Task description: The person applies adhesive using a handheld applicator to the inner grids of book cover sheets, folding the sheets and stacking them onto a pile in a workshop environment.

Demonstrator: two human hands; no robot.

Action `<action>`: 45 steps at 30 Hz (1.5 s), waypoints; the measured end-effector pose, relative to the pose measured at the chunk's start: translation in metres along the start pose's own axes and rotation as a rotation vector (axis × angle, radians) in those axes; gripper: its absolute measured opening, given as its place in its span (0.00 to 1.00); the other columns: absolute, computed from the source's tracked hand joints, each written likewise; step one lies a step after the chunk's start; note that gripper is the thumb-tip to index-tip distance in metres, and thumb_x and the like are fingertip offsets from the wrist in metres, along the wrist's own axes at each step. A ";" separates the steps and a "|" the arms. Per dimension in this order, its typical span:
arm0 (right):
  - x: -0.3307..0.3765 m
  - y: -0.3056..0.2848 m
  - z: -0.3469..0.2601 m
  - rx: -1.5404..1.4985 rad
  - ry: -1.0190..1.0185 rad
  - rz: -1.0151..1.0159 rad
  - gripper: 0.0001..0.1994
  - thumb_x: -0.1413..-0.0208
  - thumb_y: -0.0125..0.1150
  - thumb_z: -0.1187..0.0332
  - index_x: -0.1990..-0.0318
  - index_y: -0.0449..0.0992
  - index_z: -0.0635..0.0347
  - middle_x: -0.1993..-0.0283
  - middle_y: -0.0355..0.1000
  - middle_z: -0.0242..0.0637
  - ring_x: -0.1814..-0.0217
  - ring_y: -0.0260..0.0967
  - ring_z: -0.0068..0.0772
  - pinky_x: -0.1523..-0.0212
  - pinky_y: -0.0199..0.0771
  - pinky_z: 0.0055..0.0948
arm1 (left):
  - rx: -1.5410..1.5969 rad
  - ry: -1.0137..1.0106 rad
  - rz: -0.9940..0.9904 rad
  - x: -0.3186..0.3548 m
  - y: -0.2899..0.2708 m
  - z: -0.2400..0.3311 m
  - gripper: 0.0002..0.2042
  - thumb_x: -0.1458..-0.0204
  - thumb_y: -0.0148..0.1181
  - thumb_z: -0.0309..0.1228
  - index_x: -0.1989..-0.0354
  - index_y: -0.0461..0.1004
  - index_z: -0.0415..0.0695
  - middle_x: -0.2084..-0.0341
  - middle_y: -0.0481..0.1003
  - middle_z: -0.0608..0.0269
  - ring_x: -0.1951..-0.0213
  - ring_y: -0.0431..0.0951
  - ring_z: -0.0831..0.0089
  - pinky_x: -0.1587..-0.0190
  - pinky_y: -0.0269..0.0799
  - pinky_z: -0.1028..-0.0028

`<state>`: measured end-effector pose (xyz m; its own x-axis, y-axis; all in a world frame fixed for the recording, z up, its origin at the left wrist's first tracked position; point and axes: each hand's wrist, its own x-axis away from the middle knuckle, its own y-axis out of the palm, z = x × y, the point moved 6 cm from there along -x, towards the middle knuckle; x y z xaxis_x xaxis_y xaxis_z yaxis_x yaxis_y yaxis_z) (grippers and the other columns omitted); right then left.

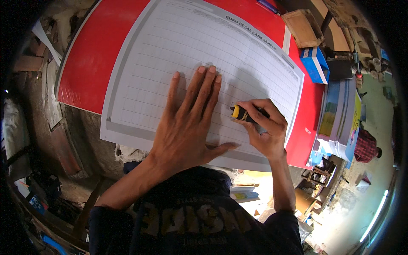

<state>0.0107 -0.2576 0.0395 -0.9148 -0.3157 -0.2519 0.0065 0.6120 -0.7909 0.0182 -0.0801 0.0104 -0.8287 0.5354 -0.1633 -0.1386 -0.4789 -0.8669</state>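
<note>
- Left grip [182,127]: released; palm down, fingers spread, resting on the printed sheet [142,85]. Caution: if pressure eases, the sheet could slide or swivel under the working side.
- Near edge of the sheet: appears to overhang the bench at the left. Caution: a forearm brushing this overhang could crease the sheet or shift it.
- Right grip [270,129]: grasping a black-and-yellow marker-like tool [240,113]. Caution: a slack pinch could let the tool roll or drop; if the tip carries ink, a careless tilt could leave a stray mark.
- Tool position: over the right part of the sheet, apart from the left grip. Its body lies between thumb and fingers of the right grip; the yellow collar and dark tip project leftward. Tip contact with the sheet cannot be confirmed.
- Red-topped bench [85,70]: beneath the sheet, exposed on both sides.
- Beyond, at the right: blue-and-white box [312,66] and wooden tray [302,29].
- Farthest: person in a plaid shirt [364,146], well apart.
</note>
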 end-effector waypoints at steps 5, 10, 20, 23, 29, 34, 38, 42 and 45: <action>-0.005 -0.004 -0.003 0.107 -0.222 -0.055 0.24 0.57 0.76 0.81 0.48 0.83 0.61 0.57 0.78 0.40 0.60 0.79 0.37 0.60 0.84 0.33 | -0.012 0.011 -0.002 0.000 0.001 0.001 0.63 0.56 0.59 0.75 0.26 0.51 0.29 0.25 0.50 0.41 0.22 0.44 0.51 0.22 0.28 0.39; -0.005 -0.001 -0.001 -0.064 0.039 -0.012 0.23 0.55 0.76 0.79 0.48 0.82 0.63 0.55 0.78 0.41 0.59 0.80 0.39 0.59 0.84 0.34 | -0.008 0.013 -0.005 0.000 0.000 0.001 0.63 0.56 0.59 0.75 0.26 0.50 0.29 0.24 0.50 0.41 0.21 0.43 0.52 0.22 0.28 0.39; -0.031 -0.016 -0.011 -0.049 0.328 -0.424 0.20 0.45 0.76 0.65 0.51 0.81 0.71 0.65 0.79 0.48 0.62 0.80 0.34 0.59 0.77 0.30 | -0.015 0.013 0.002 0.002 -0.001 0.000 0.61 0.59 0.63 0.74 0.22 0.50 0.45 0.23 0.47 0.44 0.21 0.42 0.50 0.23 0.29 0.39; -0.034 -0.014 -0.009 -0.059 0.263 -0.482 0.20 0.46 0.76 0.65 0.50 0.81 0.71 0.63 0.80 0.48 0.63 0.80 0.36 0.61 0.77 0.31 | 0.020 0.009 -0.022 0.000 0.000 0.001 0.63 0.62 0.66 0.74 0.22 0.49 0.46 0.23 0.46 0.44 0.21 0.42 0.50 0.23 0.29 0.38; -0.015 -0.012 -0.033 0.293 -0.097 -0.374 0.17 0.43 0.73 0.66 0.48 0.83 0.60 0.57 0.77 0.40 0.55 0.78 0.33 0.55 0.76 0.32 | 0.020 -0.001 -0.043 0.003 -0.001 0.002 0.68 0.68 0.67 0.77 0.23 0.50 0.42 0.23 0.44 0.42 0.21 0.40 0.49 0.23 0.27 0.36; 0.065 0.004 -0.121 0.026 -0.578 -0.530 0.18 0.43 0.61 0.62 0.45 0.79 0.51 0.52 0.74 0.32 0.48 0.73 0.32 0.42 0.71 0.37 | 0.010 0.019 -0.072 -0.002 -0.001 0.005 0.71 0.71 0.68 0.78 0.23 0.48 0.41 0.23 0.42 0.41 0.21 0.38 0.48 0.23 0.26 0.36; 0.065 -0.021 -0.079 0.084 -0.269 -0.246 0.24 0.49 0.70 0.66 0.42 0.79 0.57 0.53 0.75 0.34 0.52 0.74 0.36 0.50 0.76 0.37 | 0.060 0.038 -0.130 0.008 -0.003 0.001 0.72 0.70 0.71 0.75 0.21 0.43 0.41 0.22 0.38 0.38 0.21 0.35 0.43 0.25 0.24 0.34; 0.079 -0.093 0.004 0.133 0.230 0.325 0.17 0.38 0.64 0.72 0.44 0.76 0.69 0.56 0.75 0.47 0.57 0.76 0.42 0.56 0.77 0.35 | 0.038 0.157 -0.348 0.039 -0.007 0.027 0.64 0.66 0.78 0.58 0.21 0.44 0.51 0.22 0.37 0.43 0.21 0.36 0.49 0.22 0.29 0.38; 0.099 -0.121 0.079 0.272 0.432 0.582 0.18 0.34 0.63 0.66 0.42 0.75 0.68 0.59 0.74 0.53 0.58 0.76 0.49 0.57 0.77 0.40 | -0.033 0.310 -0.167 0.066 -0.002 0.012 0.47 0.58 0.78 0.41 0.26 0.60 0.56 0.23 0.50 0.53 0.22 0.47 0.58 0.23 0.45 0.43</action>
<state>-0.0487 -0.4199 0.0667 -0.8097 0.3469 -0.4733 0.5823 0.3756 -0.7210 -0.0432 -0.0523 0.0072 -0.5914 0.7925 -0.1491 -0.2364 -0.3471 -0.9075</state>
